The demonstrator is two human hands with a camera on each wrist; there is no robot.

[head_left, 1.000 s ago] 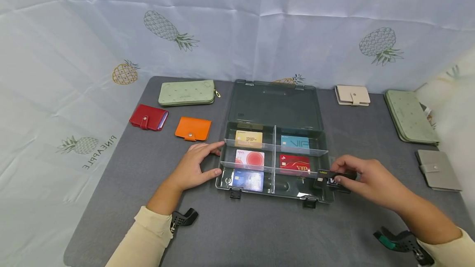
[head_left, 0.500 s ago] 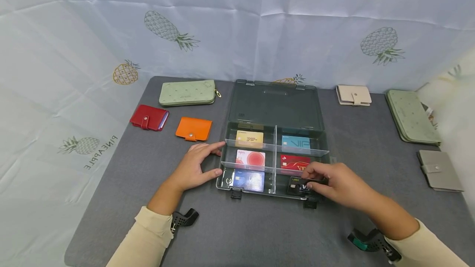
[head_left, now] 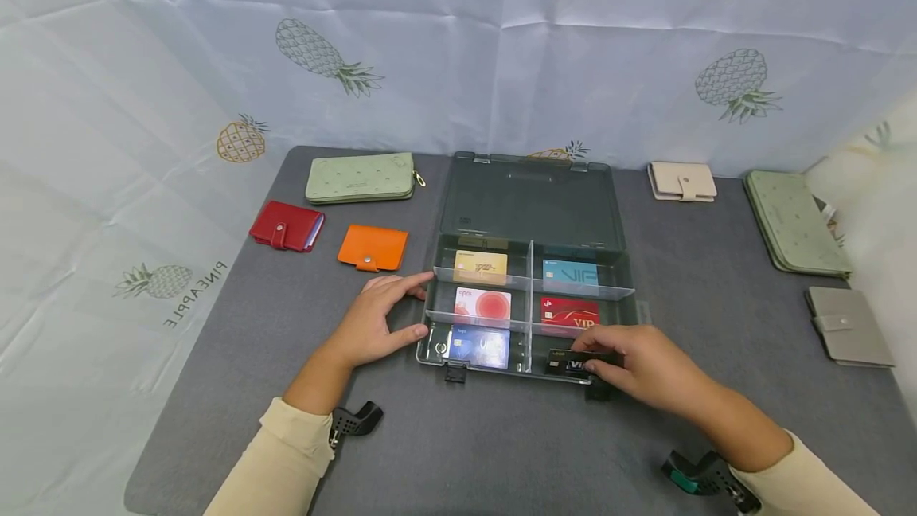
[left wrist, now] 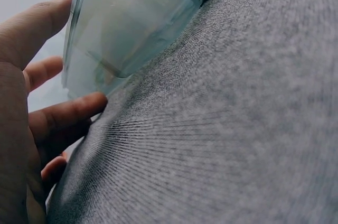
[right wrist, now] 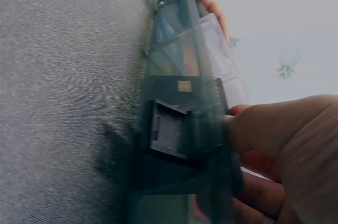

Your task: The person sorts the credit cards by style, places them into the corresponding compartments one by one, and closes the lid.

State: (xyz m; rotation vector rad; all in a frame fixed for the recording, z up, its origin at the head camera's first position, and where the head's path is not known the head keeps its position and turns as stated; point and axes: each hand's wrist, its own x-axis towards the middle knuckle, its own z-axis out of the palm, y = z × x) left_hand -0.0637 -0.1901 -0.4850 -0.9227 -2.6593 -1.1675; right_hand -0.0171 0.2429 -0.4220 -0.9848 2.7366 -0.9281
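A grey see-through plastic box [head_left: 530,201] lies with its lid laid back and clear dividers across its base. My right hand [head_left: 648,365] pinches a black card [head_left: 561,362] between thumb and fingers, low in the front right compartment. In the right wrist view the black card [right wrist: 165,86] shows its gold chip behind the box's front wall. My left hand [head_left: 377,323] steadies the box's left side with spread fingers. Other compartments hold a blue card [head_left: 478,347], a pink and white card [head_left: 483,305], a gold card [head_left: 481,266], a light blue card [head_left: 570,272] and a red card [head_left: 569,312].
Left of the box are a green zip wallet [head_left: 360,178], a red card holder [head_left: 286,225] and an orange card holder [head_left: 373,247]. On the right lie a cream wallet [head_left: 682,181], another green wallet [head_left: 795,221] and a taupe wallet [head_left: 850,327]. A pineapple-print cloth [head_left: 444,70] hangs behind.
My right hand has moved left from the box's right edge with the black card and lowered it into the front right compartment. The left hand has stayed in place.
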